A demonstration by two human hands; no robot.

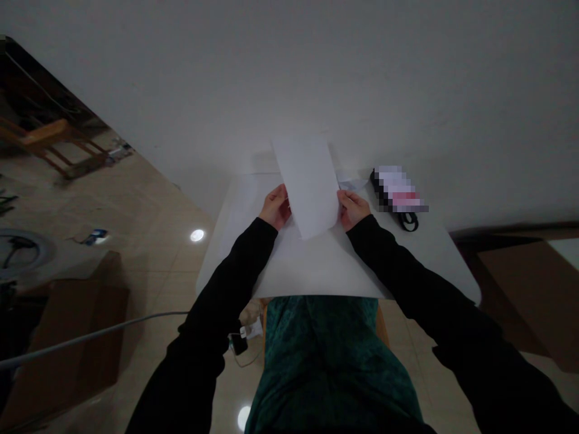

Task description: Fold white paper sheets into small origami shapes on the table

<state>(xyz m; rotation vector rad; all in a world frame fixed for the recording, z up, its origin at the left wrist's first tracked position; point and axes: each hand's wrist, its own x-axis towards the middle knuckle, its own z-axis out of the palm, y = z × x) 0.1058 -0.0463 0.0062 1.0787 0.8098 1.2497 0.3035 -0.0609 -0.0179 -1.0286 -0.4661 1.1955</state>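
Note:
A white sheet of paper (309,184), folded into a long narrow strip, is lifted upright above the white table (325,268). My left hand (275,207) pinches its left edge near the bottom. Closed fingers of my right hand (353,208) grip the right edge at the same height. Both arms wear black sleeves and reach forward from my body. The paper's top end tilts away toward the wall.
A dark object with a blurred patch (400,198) lies on the table's right side near the wall. A small piece of white paper (351,181) lies behind my right hand. Left of the table are a cardboard box (67,343), a grey cable (90,337) and a wooden chair (49,141).

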